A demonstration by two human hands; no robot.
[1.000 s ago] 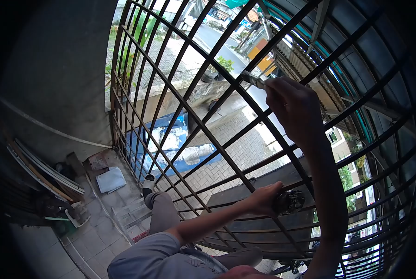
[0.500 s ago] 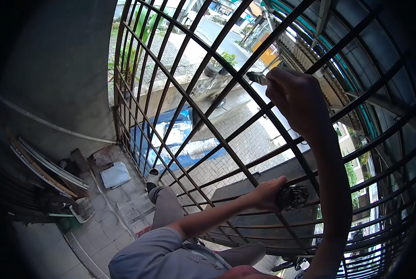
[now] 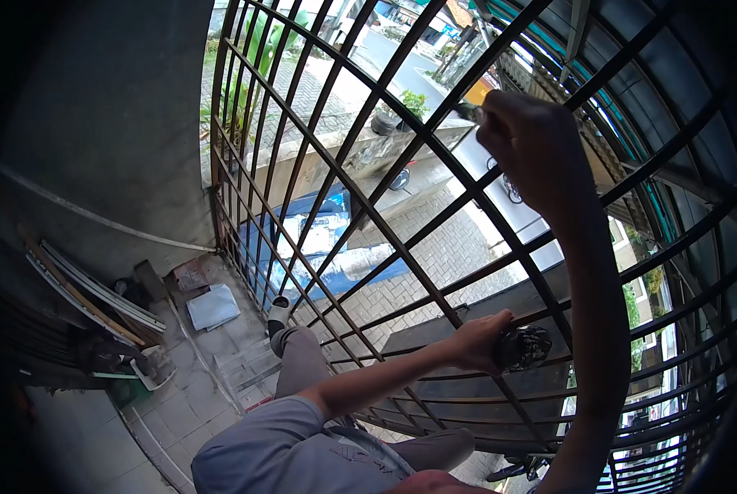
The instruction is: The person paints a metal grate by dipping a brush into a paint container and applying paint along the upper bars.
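My right hand [image 3: 531, 152] is raised at the upper right, fingers closed around a small paintbrush [image 3: 470, 112]. The brush's dark bristles are at a dark bar of the metal grille [image 3: 403, 253], just above a crossing of bars; whether they touch it I cannot tell. Lower down, my left hand [image 3: 477, 342] grips a small container [image 3: 523, 349], dark and smeared with glossy black inside and around its rim. This container is close against the grille's bars. Most of the fingers on its far side are hidden.
A grey wall [image 3: 113, 123] rises at the left. On the tiled floor lie a white folded sheet [image 3: 213, 307] and several long strips [image 3: 97, 292]. My foot [image 3: 279, 313] rests near the grille's base. Beyond the bars are a blue-and-white covered object [image 3: 327, 239] and potted plants [image 3: 397, 114].
My right hand has moved the paintbrush upward along the bar, away from the crossing. My left hand still holds the container in about the same place. The view has shifted slightly.
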